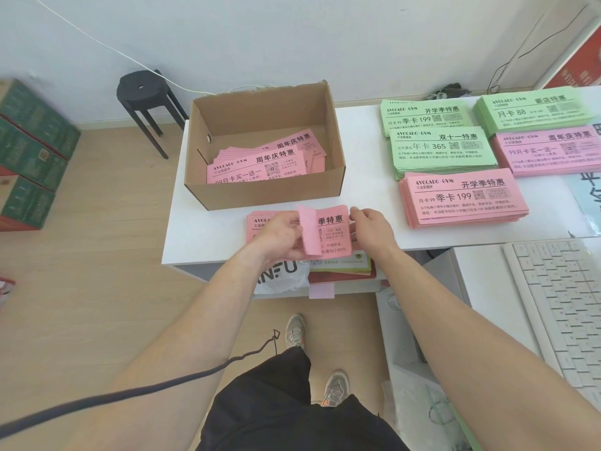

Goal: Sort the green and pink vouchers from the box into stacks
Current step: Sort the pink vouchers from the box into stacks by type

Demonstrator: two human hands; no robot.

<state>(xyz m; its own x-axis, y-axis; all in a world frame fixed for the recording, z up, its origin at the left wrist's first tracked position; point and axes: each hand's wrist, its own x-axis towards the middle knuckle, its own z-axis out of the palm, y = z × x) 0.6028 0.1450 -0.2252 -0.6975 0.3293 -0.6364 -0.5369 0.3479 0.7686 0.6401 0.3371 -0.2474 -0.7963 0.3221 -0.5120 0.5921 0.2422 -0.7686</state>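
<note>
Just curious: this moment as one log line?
left hand holds pink paper voucher bundle | right hand pinches its edge | cardboard box: pink vouchers inside

A black stool (143,92) is set by the wall (292,34) — green cartons (29,151) are stacked at left, a white keyboard (566,307) laid at right.

White table (201,236) with a cardboard box (260,190), three green voucher stacks (442,151) and two pink stacks (461,200).
</note>
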